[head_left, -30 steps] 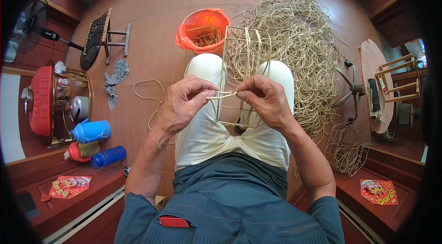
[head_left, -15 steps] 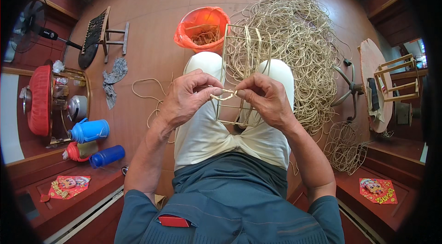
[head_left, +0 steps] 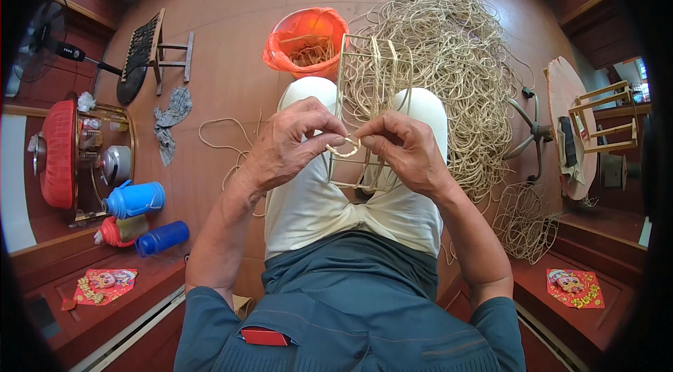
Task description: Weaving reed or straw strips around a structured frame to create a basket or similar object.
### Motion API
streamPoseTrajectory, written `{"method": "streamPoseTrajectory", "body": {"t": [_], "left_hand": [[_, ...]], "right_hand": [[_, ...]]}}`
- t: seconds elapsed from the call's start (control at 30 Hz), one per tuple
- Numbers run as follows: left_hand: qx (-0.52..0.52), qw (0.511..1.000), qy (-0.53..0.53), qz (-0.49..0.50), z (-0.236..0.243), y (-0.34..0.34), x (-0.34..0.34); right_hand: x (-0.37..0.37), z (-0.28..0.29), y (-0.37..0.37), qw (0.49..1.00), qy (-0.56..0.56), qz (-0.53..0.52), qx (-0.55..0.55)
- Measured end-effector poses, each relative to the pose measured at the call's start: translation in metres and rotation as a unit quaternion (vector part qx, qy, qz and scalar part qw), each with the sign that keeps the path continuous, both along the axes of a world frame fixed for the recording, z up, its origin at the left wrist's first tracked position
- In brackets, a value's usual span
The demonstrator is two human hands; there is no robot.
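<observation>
Between my knees stands a rectangular wire frame (head_left: 341, 77) with several pale cord strands (head_left: 376, 67) wound over its far end. My left hand (head_left: 298, 140) and my right hand (head_left: 403, 147) meet above the frame's near part. Each pinches a pale twisted cord (head_left: 345, 154) between thumb and fingertips. The cord bends into a small loop hanging between the two pinches. My fingertips are nearly touching. Whether the cord joins the strands on the frame is hidden behind my fingers.
A large heap of cord (head_left: 449, 70) spreads over the floor beyond my right knee. An orange-lined bucket (head_left: 280, 60) with brown scraps stands past my left knee. Thermos flasks (head_left: 137, 200), a grey cloth (head_left: 168, 126) and a stool (head_left: 158, 53) are leftward; a pedestal chair base (head_left: 529, 130) is rightward.
My hands have drawn closer together, the left moving slightly right and away from me. The cord between them has bunched from a longer, flatter loop into a smaller, rounder one.
</observation>
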State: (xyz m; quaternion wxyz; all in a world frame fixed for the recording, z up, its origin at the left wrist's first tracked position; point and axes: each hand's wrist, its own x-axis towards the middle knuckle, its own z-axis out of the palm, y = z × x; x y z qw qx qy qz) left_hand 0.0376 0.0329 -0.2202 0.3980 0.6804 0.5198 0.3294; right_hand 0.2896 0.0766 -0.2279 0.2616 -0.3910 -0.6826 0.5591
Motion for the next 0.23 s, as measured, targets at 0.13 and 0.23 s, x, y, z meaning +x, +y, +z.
{"method": "streamPoseTrajectory", "body": {"t": [0.13, 0.23], "left_hand": [[0.008, 1.000, 0.007, 0.002, -0.0011, 0.0016, 0.0033], [-0.014, 1.000, 0.027, 0.007, -0.0017, 0.0005, 0.0038]], "right_hand": [[0.0011, -0.0004, 0.0004, 1.000, 0.007, 0.010, 0.012], [0.0023, 0.0002, 0.0010, 1.000, 0.000, 0.014, 0.002]]}}
